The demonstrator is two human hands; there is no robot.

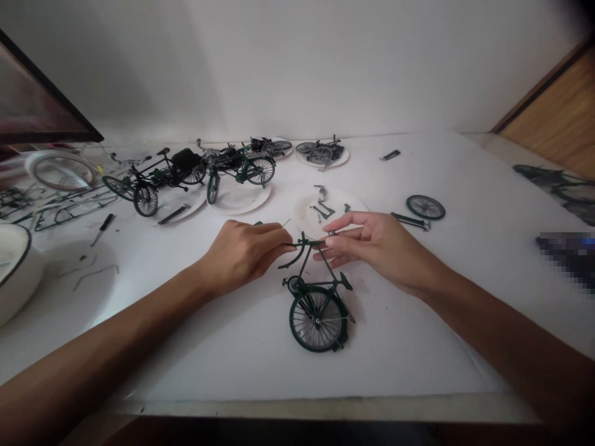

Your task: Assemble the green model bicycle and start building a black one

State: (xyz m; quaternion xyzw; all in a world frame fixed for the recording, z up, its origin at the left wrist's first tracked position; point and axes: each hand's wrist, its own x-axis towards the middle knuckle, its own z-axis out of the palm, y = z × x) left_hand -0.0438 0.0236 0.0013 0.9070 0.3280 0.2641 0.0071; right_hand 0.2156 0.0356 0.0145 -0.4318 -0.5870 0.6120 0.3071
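Note:
A green model bicycle (318,319) with its rear wheel fitted and no front wheel lies in front of me, front end pointing away. My left hand (253,253) is closed in a pinch on its front end, beside the curved front mudguard (294,259). A thin wire-like tip and a bit of green show behind those fingers; what they belong to is hidden. Between thumb and fingertips my right hand (372,244) pinches a small dark part (331,234) against the end of the bicycle's front tube. Its other fingers are spread behind the frame.
Beyond my hands a paper plate (302,207) bears small loose parts. A loose wheel (425,207) and a green fork-like part (409,220) lie right. Several model bicycles (170,170) stand at the back left. A small screwdriver (103,228) and white bowl (16,266) are left.

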